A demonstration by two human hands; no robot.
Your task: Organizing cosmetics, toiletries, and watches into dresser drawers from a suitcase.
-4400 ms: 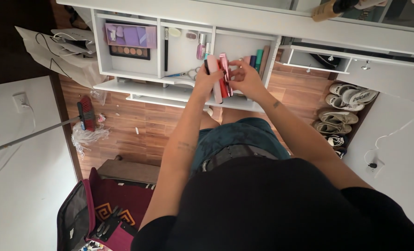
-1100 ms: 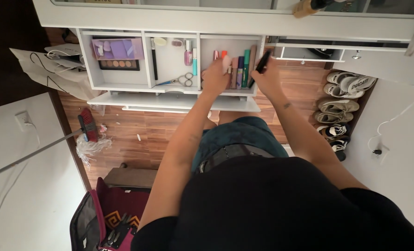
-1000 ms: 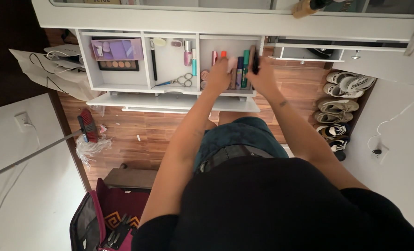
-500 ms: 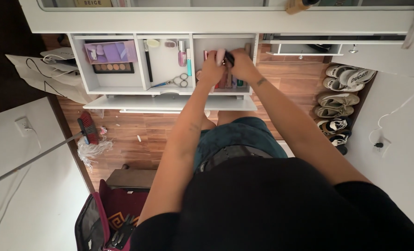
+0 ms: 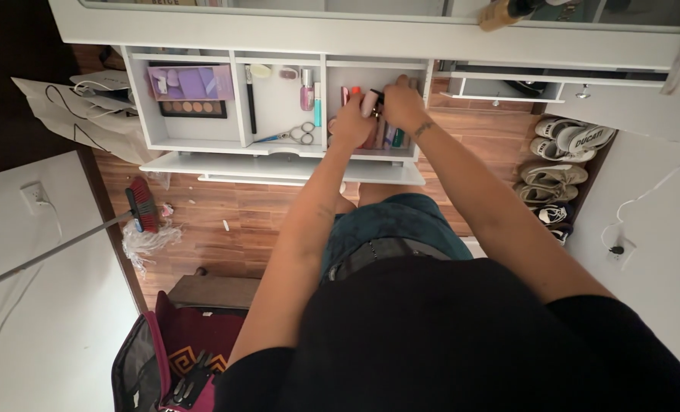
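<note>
Moved inward since a second ago: right hand (image 5: pixel 402 105), then out at the right wall of the white divided drawer (image 5: pixel 279 145), now beside left hand (image 5: pixel 353 122) over the right compartment. Pinched in the right: slim black tube (image 5: pixel 376 94), long axis roughly crosswise, its tip toward the left hand. Left closed around pale pink stick (image 5: pixel 367 104). Upright-lying coloured cosmetic tubes (image 5: pixel 392 136) directly below both. Silver scissors (image 5: pixel 298 135) one compartment leftward.
</note>
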